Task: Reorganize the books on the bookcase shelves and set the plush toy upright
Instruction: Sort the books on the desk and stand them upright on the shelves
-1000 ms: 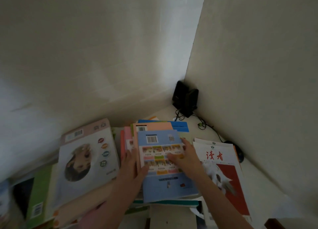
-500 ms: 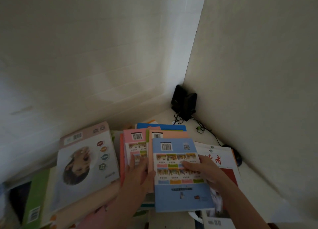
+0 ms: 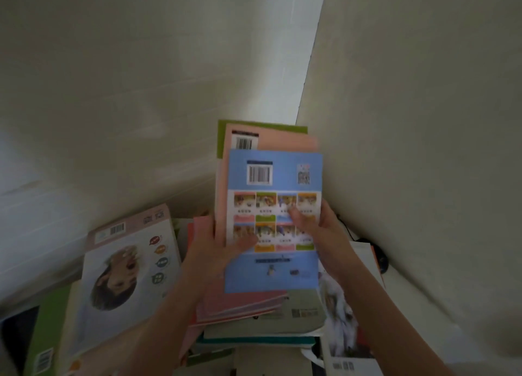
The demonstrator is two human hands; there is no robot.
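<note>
Insp. note, head view, frame motion-blurred; small print unreadable.

1. Held items: three books as one fanned sheaf, back covers up. Top: blue book point(image 3: 275, 175), barcode label near its far edge, grid of small pictures at mid-cover. Under it: peach book point(image 3: 282, 142), barcode showing past the blue one's far edge. Bottom: green book point(image 3: 262, 124), only a far strip and the left margin visible. The sheaf is tilted, far end up, in front of the wall corner and above the lying stacks.

2. Left grip point(image 3: 209, 251): gripping the sheaf at its left edge, thumb across the blue cover, fingers behind.

3. Right grip point(image 3: 324, 231): gripping the sheaf at its right edge, thumb on the picture grid, fingers behind and out of sight.

4. Beneath the sheaf: pink books point(image 3: 240, 302) lying flat on a grey-green book point(image 3: 302, 302), which has a teal book point(image 3: 254, 341) under it.

5. Left of that stack: white book point(image 3: 124, 276) with a face photo, lying flat, w/ a lime-green book point(image 3: 48, 330) further left and partly under it.

6. Right: magazine point(image 3: 344, 327) with a white animal picture, partly hidden by the right forearm. Beyond it, a dark rounded object point(image 3: 381, 260) on the white surface point(image 3: 409, 299), close to the right wall; type cannot be told.
</note>
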